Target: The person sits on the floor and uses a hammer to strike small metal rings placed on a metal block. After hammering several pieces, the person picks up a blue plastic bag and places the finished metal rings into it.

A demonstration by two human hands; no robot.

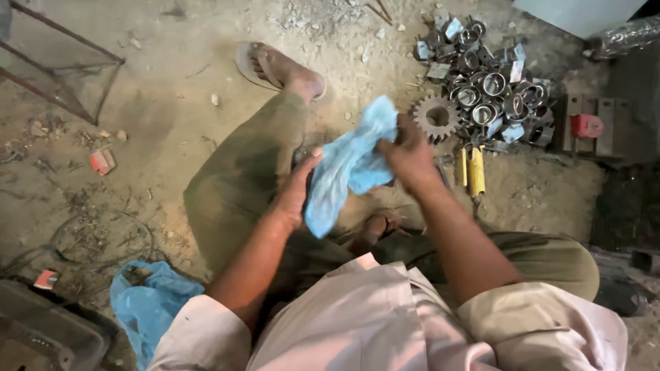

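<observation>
The dusty brown dirt floor (172, 82) has small stones on it. A thin rusty metal frame (62, 75) stands in the corner.

We see through one camera worn on the head, looking steeply down over our chest and lap at the dirt floor (172, 103). It sits close above the pile of metal rings (485, 89), which lies toward the upper right of the view.
</observation>
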